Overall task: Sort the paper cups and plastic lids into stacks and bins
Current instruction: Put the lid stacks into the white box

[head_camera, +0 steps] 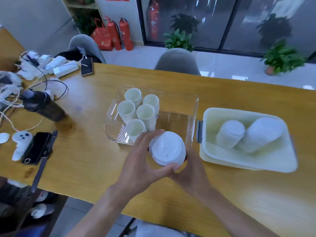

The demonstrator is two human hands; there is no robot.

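Gripping a stack of white plastic lids (166, 148) between both hands at lower centre of the frame — left hand (136, 165) curls round its left side with the thumb under the near edge, right hand (189, 168) cups it from the right, mostly hidden behind the stack. Probably squaring the lids up before binning. Clear bin (191, 106) just above the hands holds five upright stacks of paper cups (139, 112) packed to its left, leaving room on the right. White bin (210, 117) at right already holds two lid stacks (249, 134) lying tilted — likely destination. Wooden table (85, 159) carries both bins.
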